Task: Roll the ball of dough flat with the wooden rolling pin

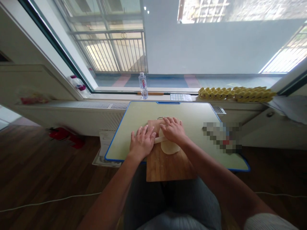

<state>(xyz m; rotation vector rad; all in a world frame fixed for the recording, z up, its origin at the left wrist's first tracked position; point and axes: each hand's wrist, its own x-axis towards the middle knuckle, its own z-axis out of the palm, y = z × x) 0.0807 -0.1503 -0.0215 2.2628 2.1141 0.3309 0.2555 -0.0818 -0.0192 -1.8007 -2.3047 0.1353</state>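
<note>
A flat round of dough lies on a wooden cutting board. A thin, pale rolling pin crosses the dough, with a short stretch showing between my hands. My left hand lies over the pin's left end, palm down, fingers stretched out and slightly apart. Palm down too, my right hand rests over the pin's right part and the upper dough, its fingers extended. Both palms hide the pin's ends. The board sits on a light table with blue edging and juts past its near edge.
On the windowsill stand a clear bottle and yellow egg trays. A blurred-out item lies at the table's right. A red fire extinguisher is on the floor at left, and a white cable runs across the floor.
</note>
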